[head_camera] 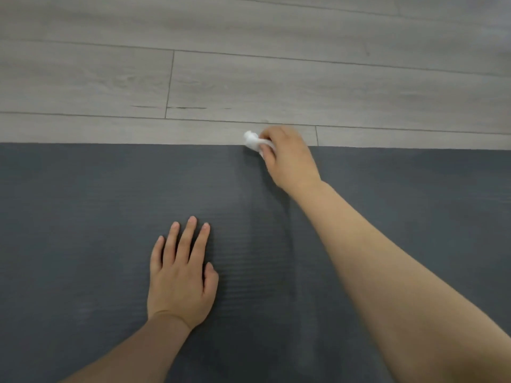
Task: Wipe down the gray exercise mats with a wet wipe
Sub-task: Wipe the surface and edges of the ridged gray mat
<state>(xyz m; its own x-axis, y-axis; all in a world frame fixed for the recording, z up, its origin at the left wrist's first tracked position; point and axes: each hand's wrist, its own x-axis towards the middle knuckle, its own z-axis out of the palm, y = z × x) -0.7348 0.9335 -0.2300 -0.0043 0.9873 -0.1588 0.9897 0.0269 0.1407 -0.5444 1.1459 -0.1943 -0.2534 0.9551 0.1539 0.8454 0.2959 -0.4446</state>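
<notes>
1. A dark gray ribbed foam exercise mat [110, 217] is laid flat on a pale gray wood-plank floor [249, 64]; the lower part of the view is filled by the mat, and its far edge is seen running straight across the middle.
2. A small crumpled white wet wipe [253, 140] is held at the far edge of the mat, partly over the mat's border and partly over the floor planks.
3. The wipe is gripped by the right hand [287, 158], whose fingers are curled round the wad, with a tuft left sticking out to the left of the knuckles.
4. The right forearm is stretched forward across the mat from the lower right corner.
5. The left hand [181, 275] is laid palm down on the mat, nearer the person and well apart from the wipe; its fingers are straight and slightly spread, and nothing is held by it.
6. A slightly lighter streak is seen on the mat between the two hands.
</notes>
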